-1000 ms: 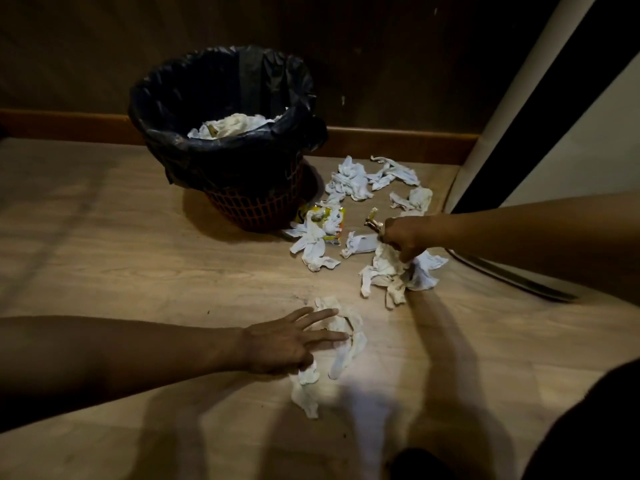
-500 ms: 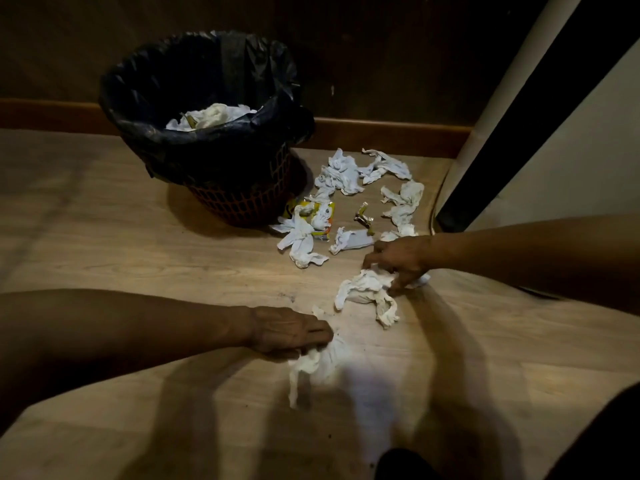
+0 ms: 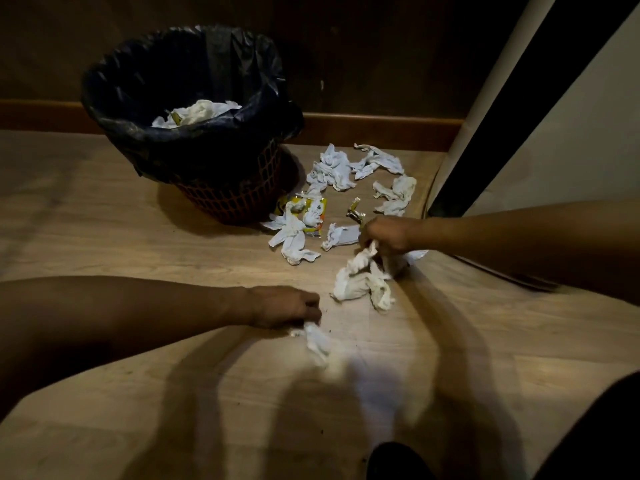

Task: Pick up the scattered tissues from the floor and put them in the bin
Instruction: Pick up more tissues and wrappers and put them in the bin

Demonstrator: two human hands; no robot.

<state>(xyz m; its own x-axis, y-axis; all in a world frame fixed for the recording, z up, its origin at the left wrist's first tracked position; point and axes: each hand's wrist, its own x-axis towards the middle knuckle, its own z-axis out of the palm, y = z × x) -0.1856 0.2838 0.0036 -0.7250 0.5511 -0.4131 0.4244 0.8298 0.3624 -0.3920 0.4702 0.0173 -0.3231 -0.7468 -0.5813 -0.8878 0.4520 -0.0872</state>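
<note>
A red mesh bin lined with a black bag stands at the back left, with white tissues inside. Several crumpled white tissues lie scattered on the wooden floor to its right. My left hand is closed on a white tissue that trails onto the floor in front of it. My right hand grips a bunch of tissues whose lower part still rests on the floor.
A yellow wrapper lies among tissues by the bin's base, and a small gold wrapper sits beside my right hand. A dark wall with a wooden skirting board runs behind. A white and black panel leans at the right.
My left hand went from flat with spread fingers to closed on the near tissue and drew it back. My right hand gathered the tissue bunch and lifted its top.
</note>
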